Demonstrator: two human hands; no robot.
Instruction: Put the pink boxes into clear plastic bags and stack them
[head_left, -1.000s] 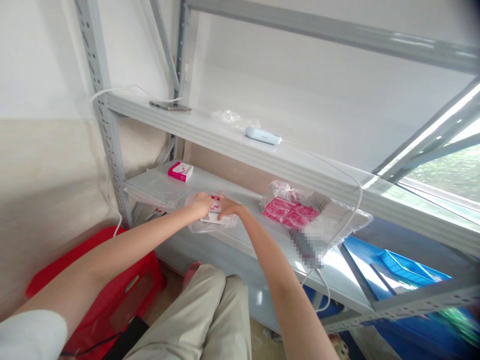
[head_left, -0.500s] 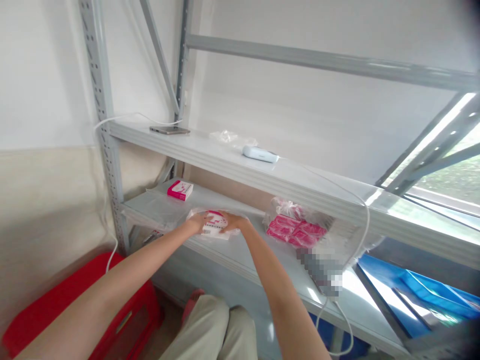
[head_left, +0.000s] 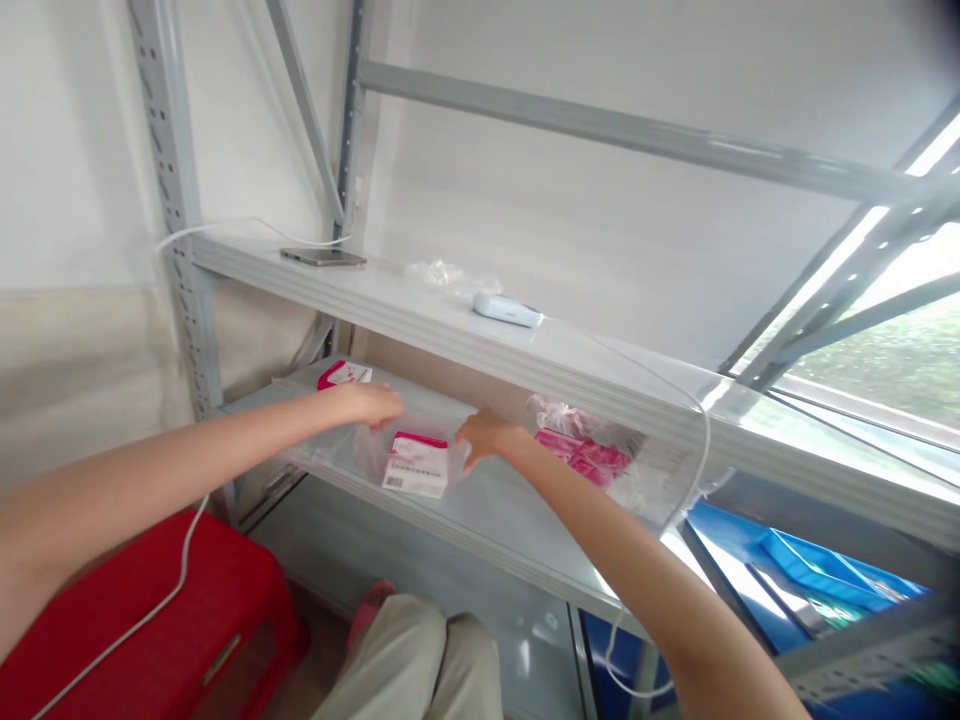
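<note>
A white and pink box [head_left: 417, 466] lies on the lower shelf inside a clear plastic bag [head_left: 370, 452]. Behind the bag's left side, my left hand [head_left: 379, 404] has its fingers closed on the bag's film. At the bag's right edge, the fingers of my right hand [head_left: 487, 437] pinch the plastic. Neither hand touches the printed face of the box. A second pink and white box [head_left: 345, 374] sits farther back at the left, partly covered by my left forearm. To the right, several pink boxes [head_left: 583, 457] rest in clear wrapping, partly behind my right forearm.
On the upper shelf [head_left: 645, 375] are a phone [head_left: 322, 257], crumpled clear plastic [head_left: 442, 275] and a pale blue device [head_left: 507, 309] with a white cable. A red stool [head_left: 187, 600] stands low at the left. Blue bins [head_left: 817, 565] are at the right, near a metal brace.
Both hands have come off the box and moved apart, the left one up and back. The box's front face is now more exposed within the bag. The view has shifted slightly.
</note>
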